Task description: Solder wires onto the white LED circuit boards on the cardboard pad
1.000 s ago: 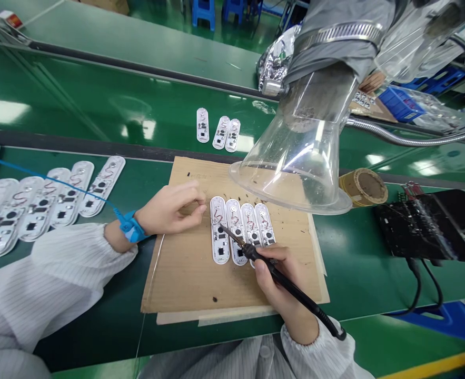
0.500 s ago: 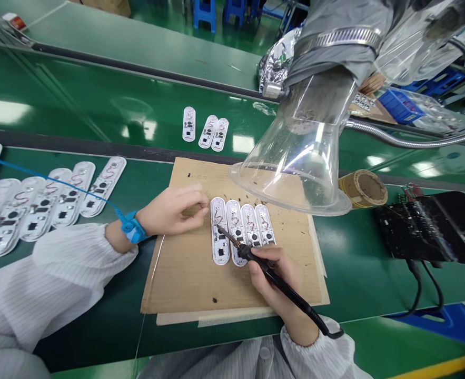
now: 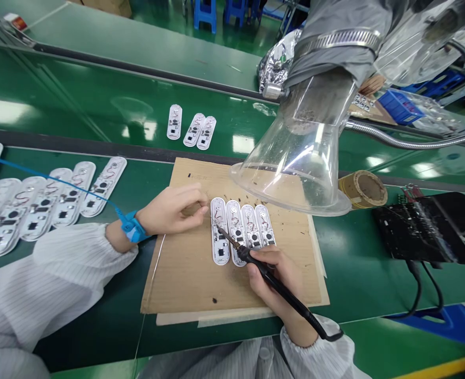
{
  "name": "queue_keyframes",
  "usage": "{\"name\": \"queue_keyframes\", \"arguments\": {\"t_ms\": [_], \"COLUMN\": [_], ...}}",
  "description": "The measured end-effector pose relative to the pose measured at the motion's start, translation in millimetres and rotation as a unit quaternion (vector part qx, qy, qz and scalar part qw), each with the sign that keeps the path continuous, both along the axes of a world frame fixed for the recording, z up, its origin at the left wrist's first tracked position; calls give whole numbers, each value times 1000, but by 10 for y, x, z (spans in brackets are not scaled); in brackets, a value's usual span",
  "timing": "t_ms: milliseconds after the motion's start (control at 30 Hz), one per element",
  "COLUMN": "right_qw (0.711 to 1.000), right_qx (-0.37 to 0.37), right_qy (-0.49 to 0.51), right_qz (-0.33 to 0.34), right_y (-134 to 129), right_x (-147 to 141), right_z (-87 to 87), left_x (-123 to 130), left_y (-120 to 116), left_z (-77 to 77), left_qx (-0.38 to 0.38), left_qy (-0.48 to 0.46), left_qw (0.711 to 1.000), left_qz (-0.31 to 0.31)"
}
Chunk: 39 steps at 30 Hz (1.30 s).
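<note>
My right hand (image 3: pixel 275 273) grips a black soldering iron (image 3: pixel 282 289) like a pen. Its metal tip rests on or just over the middle of the leftmost white circuit board (image 3: pixel 220 247). That board is an oblong with rounded ends, black chips and thin red wires. Three similar boards (image 3: pixel 250 223) lie beside it in a row, partly covered by the iron and my fingers. My left hand (image 3: pixel 177 209), with a blue wrist strap (image 3: pixel 133 227), is closed, thumb and fingers curled together just left of the row. Whatever it may hold cannot be made out.
Beneath the boards lies a cardboard sheet (image 3: pixel 185 284). A clear fume hood (image 3: pixel 291 173) hangs above its far right part. More boards (image 3: pixel 68 202) lie at left; three others (image 3: pixel 195 129) sit on the green belt. At right stand a brown roll (image 3: pixel 362 188) and a black device (image 3: pixel 425 226).
The three boards on the green belt have shifted to the left. Both hands and the iron stay almost where they were, with the tip at the same board.
</note>
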State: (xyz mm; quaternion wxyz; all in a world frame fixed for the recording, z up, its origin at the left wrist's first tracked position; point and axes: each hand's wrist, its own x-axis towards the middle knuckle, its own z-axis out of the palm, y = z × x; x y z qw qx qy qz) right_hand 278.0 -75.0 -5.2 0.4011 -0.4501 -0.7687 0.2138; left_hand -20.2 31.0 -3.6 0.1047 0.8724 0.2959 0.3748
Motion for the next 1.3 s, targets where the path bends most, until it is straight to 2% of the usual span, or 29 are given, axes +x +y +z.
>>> {"name": "queue_keyframes", "arguments": {"t_ms": [567, 1000, 1300], "right_qw": [998, 998, 997], "right_qx": [-46, -45, -46], "right_qy": [39, 42, 52], "right_qz": [-22, -23, -19], "right_y": [-65, -41, -40], "right_x": [49, 44, 40], "right_z": [34, 39, 26], "left_x": [11, 23, 8], "left_y": [6, 6, 5], "left_z": [-7, 5, 6], "left_qx": [-20, -20, -47], "left_qy": [0, -2, 18], "left_qw": [1000, 1000, 999], "left_qz": [7, 6, 17]}}
